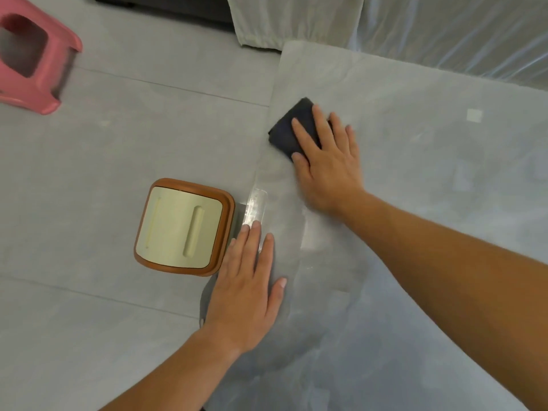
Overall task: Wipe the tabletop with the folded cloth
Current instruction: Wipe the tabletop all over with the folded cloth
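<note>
A grey marbled tabletop [430, 203] fills the right half of the head view. A dark folded cloth [289, 129] lies near its left edge, toward the far corner. My right hand [329, 161] lies flat on the cloth with the fingers spread, pressing it onto the surface. My left hand [246, 286] rests flat on the table's left edge nearer to me, fingers apart and nothing in it.
A brown stool with a cream seat [182, 228] stands on the floor just left of the table edge. A pink plastic stool [29, 60] is at the far left. Pale fabric [296, 19] and clear plastic sheeting [459, 34] lie beyond the table.
</note>
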Motion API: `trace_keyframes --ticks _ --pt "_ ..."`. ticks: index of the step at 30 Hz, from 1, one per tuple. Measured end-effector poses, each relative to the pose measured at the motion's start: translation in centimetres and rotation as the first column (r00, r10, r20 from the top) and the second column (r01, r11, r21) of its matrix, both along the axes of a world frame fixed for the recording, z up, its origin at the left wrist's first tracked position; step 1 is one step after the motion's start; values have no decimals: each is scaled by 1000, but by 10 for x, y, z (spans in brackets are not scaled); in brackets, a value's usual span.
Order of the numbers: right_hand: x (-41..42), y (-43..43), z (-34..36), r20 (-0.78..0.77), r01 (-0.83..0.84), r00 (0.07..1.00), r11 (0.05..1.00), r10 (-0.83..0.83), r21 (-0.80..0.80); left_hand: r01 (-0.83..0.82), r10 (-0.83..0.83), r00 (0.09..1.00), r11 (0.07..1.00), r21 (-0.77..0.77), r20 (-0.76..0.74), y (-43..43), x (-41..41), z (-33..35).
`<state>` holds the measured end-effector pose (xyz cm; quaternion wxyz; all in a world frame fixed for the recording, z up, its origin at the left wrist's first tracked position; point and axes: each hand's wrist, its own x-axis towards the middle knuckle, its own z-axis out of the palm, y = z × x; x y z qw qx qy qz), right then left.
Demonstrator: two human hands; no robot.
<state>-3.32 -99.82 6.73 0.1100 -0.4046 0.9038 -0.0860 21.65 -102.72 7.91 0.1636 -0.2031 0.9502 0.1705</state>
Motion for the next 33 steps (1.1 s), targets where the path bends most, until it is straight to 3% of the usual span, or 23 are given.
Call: trace_keyframes --ticks 2,4,7,9,11,13,15,17,20,23,26,28,29,31,33 --pt "6 -19 1 -18 -13 1000 1000 13 26 -10 10 1000 1000 12 -8 0 2 1" --pt "28 -3 0 -35 -190 981 981 191 45 -51 51 999 999 13 -1 0 6 3" --pt "53 41 2 3 -520 854 852 520 57 -93 93 996 995 38 6 6 14 5" --pt "34 47 0 -7 -645 762 761 647 72 -63 63 998 997 38 9 11 20 7" --pt "10 34 -4 -56 -588 805 807 590 51 -20 19 1000 1000 23 14 13 24 8" --pt "2 16 -2 -25 -332 943 943 333 36 -8 8 1000 1000 10 16 15 27 9" --pt "18 6 0 -11 -145 989 989 145 30 -17 17 999 1000 -1 30 18 30 7" --pt "46 18 1 -27 -244 969 970 244 24 -1 2 999 1000 -16 44 20 34 6" --pt "67 56 0 -13 -548 836 835 549 46 9 -7 998 999 -33 56 24 38 7" --pt "43 68 -4 -27 -563 825 826 564 37 25 -22 998 999 -39 62 26 39 8" --pt "5 69 -3 -56 -198 979 980 197 -14 35 -33 998 998 -46 48 25 39 8" --pt "5 78 1 -4 53 999 999 -53 0 31 -30 999 998 -46 35 25 39 8" --pt "17 87 1 -15 101 995 995 -101 8 33 -31 999 999 -43 30 26 39 8" --pt "58 114 2 -36 5 999 1000 -5 5 39 -38 999 999 -38 20 29 39 8" --pt "87 148 1 -11 -242 970 970 243 35 48 -47 999 998 -43 15 32 36 9"
